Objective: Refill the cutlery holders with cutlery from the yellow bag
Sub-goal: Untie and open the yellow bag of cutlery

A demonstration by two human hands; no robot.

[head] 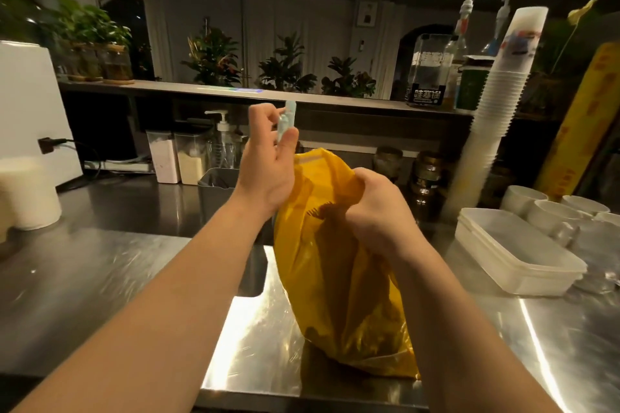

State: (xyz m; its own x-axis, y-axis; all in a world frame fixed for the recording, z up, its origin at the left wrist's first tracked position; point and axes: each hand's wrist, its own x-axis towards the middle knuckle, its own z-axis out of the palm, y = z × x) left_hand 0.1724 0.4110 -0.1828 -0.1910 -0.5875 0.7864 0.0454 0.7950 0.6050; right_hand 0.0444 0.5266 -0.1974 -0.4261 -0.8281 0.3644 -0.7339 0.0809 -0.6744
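Note:
A yellow plastic bag [339, 282] stands upright on the steel counter [100, 271] in the middle of the view. My right hand [372, 208] grips the bag's gathered top edge. My left hand [268, 161] is raised above and left of the bag, pinching a pale, wrapped piece of cutlery [287, 122] between thumb and fingers. A grey holder [216, 191] stands on the counter just behind my left wrist, partly hidden by it. Dark shapes of cutlery show through the bag's wall.
A white lidded tub [516, 248] and white cups [553, 211] sit at the right, with a tall stack of white cups [496, 104] behind. Canisters and a pump bottle [223, 141] line the back. A white machine [30, 104] stands at the left.

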